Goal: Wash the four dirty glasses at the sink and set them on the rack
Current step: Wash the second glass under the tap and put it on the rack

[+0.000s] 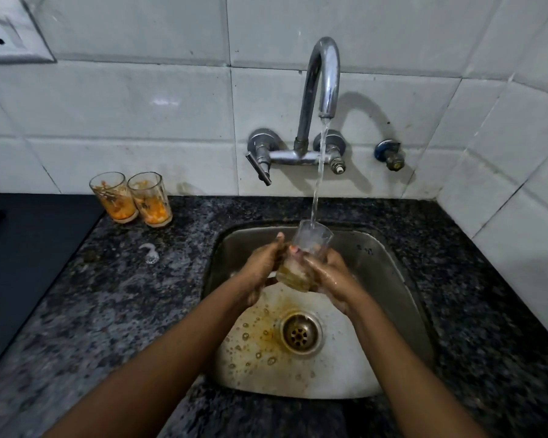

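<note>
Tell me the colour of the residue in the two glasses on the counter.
Orange, with darker bits, in both glasses. The head view shows it.

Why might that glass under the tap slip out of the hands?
The glass is probably slippery: water pours into it and both the left hand and right hand look wet. It looks like thin clear glass, so dropping it in the metal sink might crack it.

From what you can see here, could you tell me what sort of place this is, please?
Most likely a home kitchen: a steel sink set in a granite counter, a running wall tap on white tiles, and dirty glasses waiting.
</note>
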